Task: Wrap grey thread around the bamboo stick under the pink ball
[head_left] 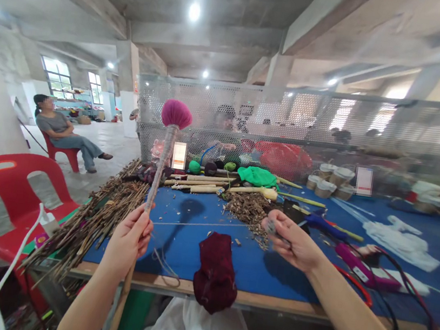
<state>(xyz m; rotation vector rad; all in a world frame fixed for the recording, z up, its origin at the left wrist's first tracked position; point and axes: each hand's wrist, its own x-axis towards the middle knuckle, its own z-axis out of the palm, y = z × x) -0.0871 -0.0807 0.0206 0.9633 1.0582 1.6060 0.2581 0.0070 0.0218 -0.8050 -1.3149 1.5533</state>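
My left hand (130, 240) is closed around a wooden stick, holding it upright over the table's front edge. A round magenta cloth head (176, 114) tops the stick, and grey thread (160, 165) is wound around the shaft below it. In my right hand (294, 244), closed fingers pinch a small grey spool of thread (271, 226). A thin strand stretches across from the stick toward this spool. Between my hands a dark red cloth piece (216, 274) lies over the table edge. Loose thread (167, 268) curls beside the stick.
A bundle of thin twigs (106, 220) covers the blue table's left side. Wooden sticks (209, 186), bark scraps (252, 210) and green cloth (258, 176) lie farther back. Tubs (325, 188), a purple device (367, 267) and cables are rightward. A red chair (8, 184) and seated person (64, 132) are left.
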